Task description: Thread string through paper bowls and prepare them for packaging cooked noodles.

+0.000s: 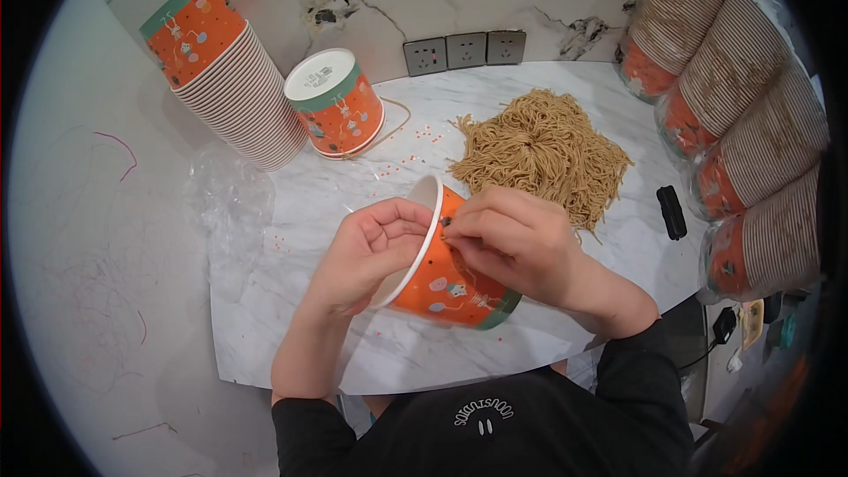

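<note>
An orange paper bucket [422, 299] with a white rim and a green base band lies tilted on its side between my hands, its mouth facing left. My left hand [375, 247] has its fingers inside the mouth and grips the wall near the rim. Against the outside of the same wall, my right hand [521, 243] pinches with thumb and fingertips. A small dark spot shows at those fingertips; whatever they hold is too small to make out. Just beyond my right hand spreads a heap of tan cords [548, 150].
At the back left, an upside-down bucket [340, 115] with a tan cord stands beside a leaning stack of nested buckets [238, 93]. Plastic-wrapped stacks [720, 79] line the right side, near a black oblong object [671, 212]. Clear plastic film [230, 194] lies left; tiny orange dots [428, 132] are scattered.
</note>
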A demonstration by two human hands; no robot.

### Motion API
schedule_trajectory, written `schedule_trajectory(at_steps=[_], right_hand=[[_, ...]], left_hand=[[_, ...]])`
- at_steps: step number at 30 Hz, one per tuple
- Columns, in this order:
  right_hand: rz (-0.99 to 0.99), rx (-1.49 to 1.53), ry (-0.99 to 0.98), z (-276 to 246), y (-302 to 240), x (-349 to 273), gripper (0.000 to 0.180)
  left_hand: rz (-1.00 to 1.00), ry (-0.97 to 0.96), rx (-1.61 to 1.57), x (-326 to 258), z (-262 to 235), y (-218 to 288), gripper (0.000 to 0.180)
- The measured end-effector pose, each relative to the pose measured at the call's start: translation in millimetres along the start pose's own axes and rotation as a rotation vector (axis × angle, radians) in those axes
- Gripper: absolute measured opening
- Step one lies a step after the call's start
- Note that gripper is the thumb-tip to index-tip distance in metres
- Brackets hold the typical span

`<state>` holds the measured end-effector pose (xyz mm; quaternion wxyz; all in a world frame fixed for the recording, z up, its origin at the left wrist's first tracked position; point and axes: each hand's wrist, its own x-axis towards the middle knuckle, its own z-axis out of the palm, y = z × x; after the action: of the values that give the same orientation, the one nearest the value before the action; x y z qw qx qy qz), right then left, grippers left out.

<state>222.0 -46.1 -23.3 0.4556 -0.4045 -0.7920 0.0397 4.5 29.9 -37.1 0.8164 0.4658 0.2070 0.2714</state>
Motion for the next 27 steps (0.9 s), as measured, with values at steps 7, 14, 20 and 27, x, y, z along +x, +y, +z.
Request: schedule_trajectory(at_steps=[7,14,20,27], right_hand=[[0.039,0.068,-0.038,-2.8,0.9,-1.5,0.016],[0.055,-0.145,-0.143,-21.4,-4.1,5.2,0.018],[0.232,-0.176,-0.151,-34.8,0.2,3.6,0.015],[0.341,0.288,-0.048,-22.0,-22.7,-5.0,0.025]], left_hand=[[-0.043,0.050,0.081,0.3,1.4,-1.1,0.016],[0.250,0.296,0.646,-11.0,19.9,-6.2,0.010],[0.797,0.366,1.283,-8.8,40.4,3.6,0.011],[0.691,0.242,1.349,-11.7,32.6,-4.8,0.015]])
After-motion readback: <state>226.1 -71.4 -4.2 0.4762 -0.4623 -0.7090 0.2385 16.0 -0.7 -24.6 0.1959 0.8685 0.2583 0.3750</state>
